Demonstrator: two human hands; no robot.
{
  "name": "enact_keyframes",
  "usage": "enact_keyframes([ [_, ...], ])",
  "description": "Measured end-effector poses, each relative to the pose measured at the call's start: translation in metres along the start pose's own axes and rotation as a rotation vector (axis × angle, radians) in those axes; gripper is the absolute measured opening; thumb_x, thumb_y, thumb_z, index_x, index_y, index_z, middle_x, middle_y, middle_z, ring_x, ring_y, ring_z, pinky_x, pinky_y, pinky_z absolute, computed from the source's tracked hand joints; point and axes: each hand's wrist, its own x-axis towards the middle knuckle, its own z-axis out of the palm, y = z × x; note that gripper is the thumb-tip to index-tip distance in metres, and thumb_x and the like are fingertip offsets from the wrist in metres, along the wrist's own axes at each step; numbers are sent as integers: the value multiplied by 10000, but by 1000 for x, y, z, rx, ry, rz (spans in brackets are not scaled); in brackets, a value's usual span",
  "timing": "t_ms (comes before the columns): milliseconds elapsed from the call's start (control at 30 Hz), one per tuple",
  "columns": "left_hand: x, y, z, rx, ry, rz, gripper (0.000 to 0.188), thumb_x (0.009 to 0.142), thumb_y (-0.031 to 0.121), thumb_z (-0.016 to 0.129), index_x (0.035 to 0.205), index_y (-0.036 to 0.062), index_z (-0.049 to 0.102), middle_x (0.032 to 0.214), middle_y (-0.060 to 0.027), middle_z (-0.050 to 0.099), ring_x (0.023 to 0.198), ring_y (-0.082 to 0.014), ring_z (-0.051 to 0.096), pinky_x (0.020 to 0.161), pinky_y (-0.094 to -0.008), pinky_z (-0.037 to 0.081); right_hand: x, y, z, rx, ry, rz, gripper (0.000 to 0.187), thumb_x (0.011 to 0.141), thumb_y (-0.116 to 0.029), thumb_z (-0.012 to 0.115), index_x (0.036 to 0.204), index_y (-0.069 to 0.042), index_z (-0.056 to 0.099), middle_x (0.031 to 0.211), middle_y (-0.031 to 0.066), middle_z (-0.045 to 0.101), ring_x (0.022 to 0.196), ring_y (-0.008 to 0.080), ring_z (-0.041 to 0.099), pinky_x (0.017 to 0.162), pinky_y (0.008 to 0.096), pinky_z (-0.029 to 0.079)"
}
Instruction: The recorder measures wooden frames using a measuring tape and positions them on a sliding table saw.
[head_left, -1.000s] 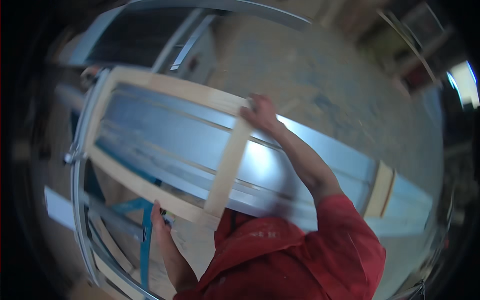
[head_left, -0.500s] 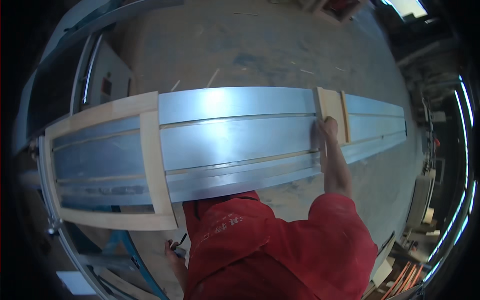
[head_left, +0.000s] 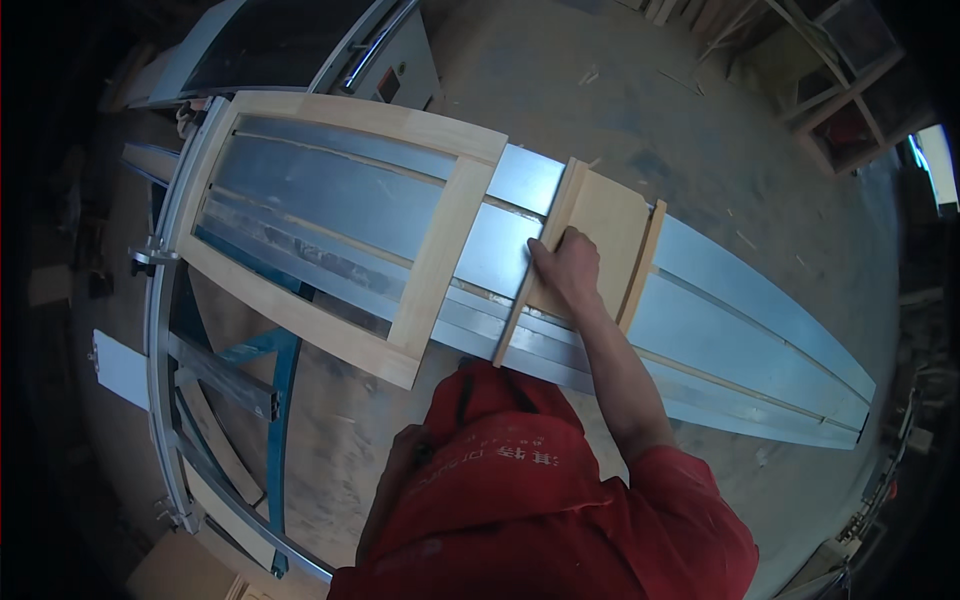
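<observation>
My right hand (head_left: 570, 268) is closed over a long wooden strip (head_left: 563, 200) along the left side of a flat wooden board (head_left: 608, 212). A second wooden strip (head_left: 645, 255) runs along the board's right side. The board lies across a long grooved metal table (head_left: 700, 290). On the left end of that table rests a pale rectangular wooden frame (head_left: 450, 210), a short gap from the strip under my hand. My left hand (head_left: 408, 445) hangs at my waist beside the red apron (head_left: 510, 450); its fingers are dim and partly hidden.
A metal fence rail (head_left: 160, 330) with a clamp (head_left: 152, 257) runs along the frame's left end. Teal machine legs (head_left: 283, 400) stand below it. A machine cabinet (head_left: 410, 70) is at the far left. Wooden shelving (head_left: 850, 120) stands at the far right, with scraps on the floor.
The view has swung to the right. My right hand and the wooden board have come much closer to the frame along the metal table. My left hand has drawn in against the apron.
</observation>
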Motion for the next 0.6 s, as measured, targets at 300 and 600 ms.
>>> enact_keyframes([
  [300,-81,-172,-30,252,254,30,476,956,476,687,1047,10,724,1016,-210,723,944,-372,702,844,-484,529,-52,-105,97,59,-43,-84,544,846,-455,760,931,82,723,903,272,748,850,394,742,821,466,589],
  [600,-160,-227,-36,26,496,65,478,915,479,717,1075,29,720,998,-144,733,826,-324,693,772,-440,560,-92,-121,112,146,-205,-56,493,854,-414,776,881,75,725,810,189,735,767,263,720,745,384,575],
])
